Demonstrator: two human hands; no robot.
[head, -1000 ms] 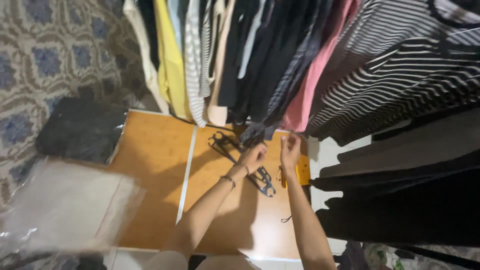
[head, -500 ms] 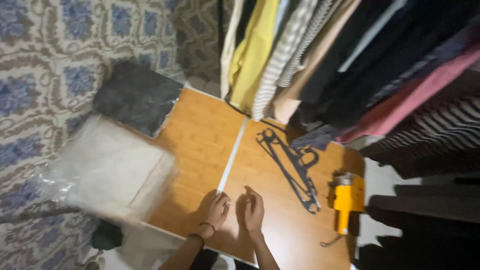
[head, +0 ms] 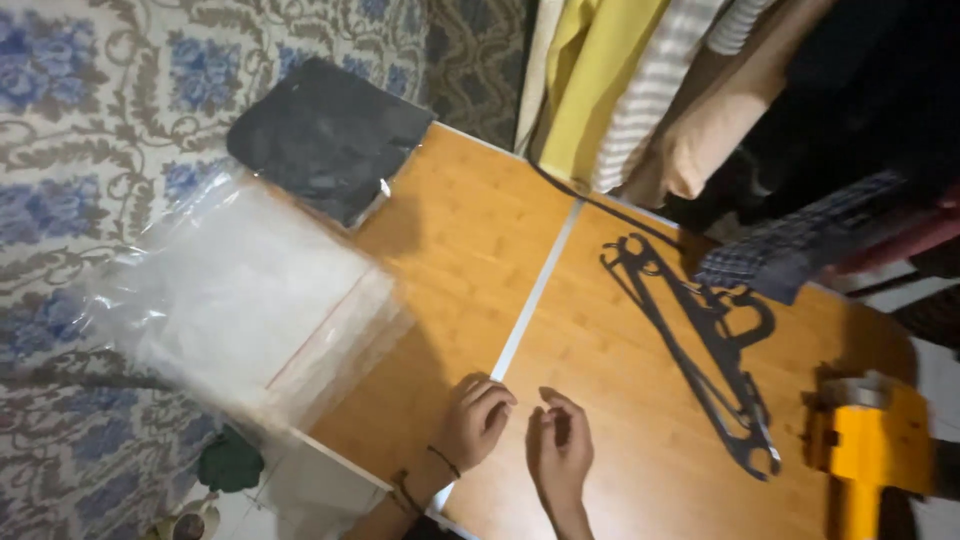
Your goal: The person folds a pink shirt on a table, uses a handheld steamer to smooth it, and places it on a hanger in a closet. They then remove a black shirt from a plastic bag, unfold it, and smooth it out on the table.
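While my left hand (head: 475,420) rests curled and my right hand (head: 558,450) hovers, fingers loosely open and empty, the 2 black hangers (head: 700,340) lie apart on the bench (head: 470,230); reaching blindly could knock them.

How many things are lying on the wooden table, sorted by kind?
Stack of clear plastic bags: 1
Folded black garment: 1
Pile of black hangers: 1; single hangers too tangled to count
Yellow tool: 1
Left hand and right hand: 2
Total: 6
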